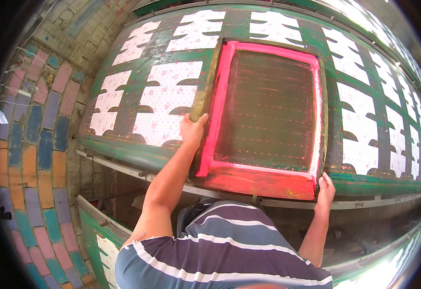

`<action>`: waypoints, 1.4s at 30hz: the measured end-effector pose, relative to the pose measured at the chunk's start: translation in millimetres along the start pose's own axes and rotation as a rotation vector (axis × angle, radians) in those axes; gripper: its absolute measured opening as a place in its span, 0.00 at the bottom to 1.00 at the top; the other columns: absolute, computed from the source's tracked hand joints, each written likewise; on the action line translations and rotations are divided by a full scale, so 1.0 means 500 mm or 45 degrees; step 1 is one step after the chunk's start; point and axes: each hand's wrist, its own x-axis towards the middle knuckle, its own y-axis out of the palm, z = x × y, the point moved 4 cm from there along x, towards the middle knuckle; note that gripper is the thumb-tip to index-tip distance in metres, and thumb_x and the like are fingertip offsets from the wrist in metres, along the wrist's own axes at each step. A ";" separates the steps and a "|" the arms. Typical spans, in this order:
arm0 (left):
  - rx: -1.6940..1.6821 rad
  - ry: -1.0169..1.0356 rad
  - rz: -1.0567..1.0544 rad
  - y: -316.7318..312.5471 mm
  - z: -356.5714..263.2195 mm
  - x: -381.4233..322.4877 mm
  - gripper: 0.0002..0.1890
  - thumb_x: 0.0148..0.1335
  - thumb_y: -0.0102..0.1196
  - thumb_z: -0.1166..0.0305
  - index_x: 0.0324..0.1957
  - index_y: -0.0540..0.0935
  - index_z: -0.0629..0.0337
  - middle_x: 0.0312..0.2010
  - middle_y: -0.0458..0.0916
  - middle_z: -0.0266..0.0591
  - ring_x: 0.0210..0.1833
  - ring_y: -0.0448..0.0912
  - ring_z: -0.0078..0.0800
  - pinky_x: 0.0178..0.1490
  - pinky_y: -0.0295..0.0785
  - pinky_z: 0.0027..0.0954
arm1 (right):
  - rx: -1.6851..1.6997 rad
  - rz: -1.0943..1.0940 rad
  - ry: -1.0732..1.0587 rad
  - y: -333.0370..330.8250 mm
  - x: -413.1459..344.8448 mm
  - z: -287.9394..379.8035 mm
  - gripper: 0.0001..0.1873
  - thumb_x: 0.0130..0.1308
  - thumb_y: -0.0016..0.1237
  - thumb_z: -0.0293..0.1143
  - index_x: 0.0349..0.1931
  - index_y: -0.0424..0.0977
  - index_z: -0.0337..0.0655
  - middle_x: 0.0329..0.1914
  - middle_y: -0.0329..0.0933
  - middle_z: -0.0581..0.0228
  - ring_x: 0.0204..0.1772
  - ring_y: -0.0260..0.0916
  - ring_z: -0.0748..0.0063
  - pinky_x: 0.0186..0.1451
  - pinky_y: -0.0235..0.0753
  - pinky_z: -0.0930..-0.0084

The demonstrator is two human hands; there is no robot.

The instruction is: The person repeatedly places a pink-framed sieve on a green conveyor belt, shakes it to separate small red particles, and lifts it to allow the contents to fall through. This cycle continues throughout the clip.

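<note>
A framed printing screen, its dark mesh edged with bright pink and its near end smeared red, lies over a long green table. My left hand grips the left rail of the frame, thumb on top. At the near right corner, my right hand holds the outer side of the frame; its fingertips are partly hidden. White patterned fabric pieces with curved cut-outs lie in rows to the left of the screen, and more such pieces lie to its right.
A metal rail with small fittings runs along the table's near edge. Another green table with a patterned piece stands at the lower left. Painted bricks and thin white cables are at the far left.
</note>
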 end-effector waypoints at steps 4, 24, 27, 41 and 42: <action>0.179 0.016 -0.051 0.016 0.004 0.019 0.17 0.65 0.81 0.65 0.47 0.91 0.67 0.38 0.94 0.44 0.39 0.88 0.31 0.49 0.82 0.39 | -1.028 -0.143 -0.666 0.048 -0.062 0.110 0.27 0.75 0.65 0.30 0.73 0.82 0.41 0.70 0.83 0.50 0.70 0.81 0.45 0.79 0.75 0.51; 0.182 0.215 -0.141 0.030 0.012 0.024 0.37 0.69 0.75 0.54 0.69 0.81 0.75 0.65 0.85 0.68 0.70 0.83 0.61 0.76 0.75 0.49 | -1.502 0.803 -1.329 0.420 -0.250 0.266 0.19 0.70 0.57 0.22 0.58 0.91 0.44 0.57 0.91 0.48 0.59 0.90 0.44 0.63 0.89 0.49; 0.190 0.220 -0.090 0.035 0.027 0.028 0.38 0.78 0.65 0.53 0.75 0.76 0.79 0.74 0.78 0.72 0.79 0.75 0.63 0.85 0.66 0.50 | -1.545 0.813 -1.229 0.402 -0.252 0.262 0.19 0.71 0.58 0.23 0.58 0.91 0.48 0.59 0.91 0.41 0.61 0.89 0.40 0.64 0.89 0.46; 0.149 0.165 -0.048 0.035 0.024 0.021 0.32 0.83 0.60 0.56 0.75 0.76 0.75 0.70 0.81 0.67 0.74 0.79 0.59 0.80 0.71 0.50 | -1.401 0.435 -1.644 0.434 -0.221 0.195 0.25 0.60 0.59 0.21 0.59 0.90 0.46 0.57 0.87 0.58 0.58 0.87 0.51 0.62 0.85 0.54; 0.111 0.135 -0.029 0.034 0.024 0.020 0.31 0.84 0.59 0.57 0.76 0.76 0.75 0.71 0.80 0.67 0.75 0.79 0.56 0.81 0.70 0.49 | -1.403 0.426 -1.651 0.447 -0.192 0.199 0.25 0.60 0.59 0.21 0.59 0.90 0.46 0.57 0.87 0.57 0.58 0.87 0.51 0.63 0.84 0.54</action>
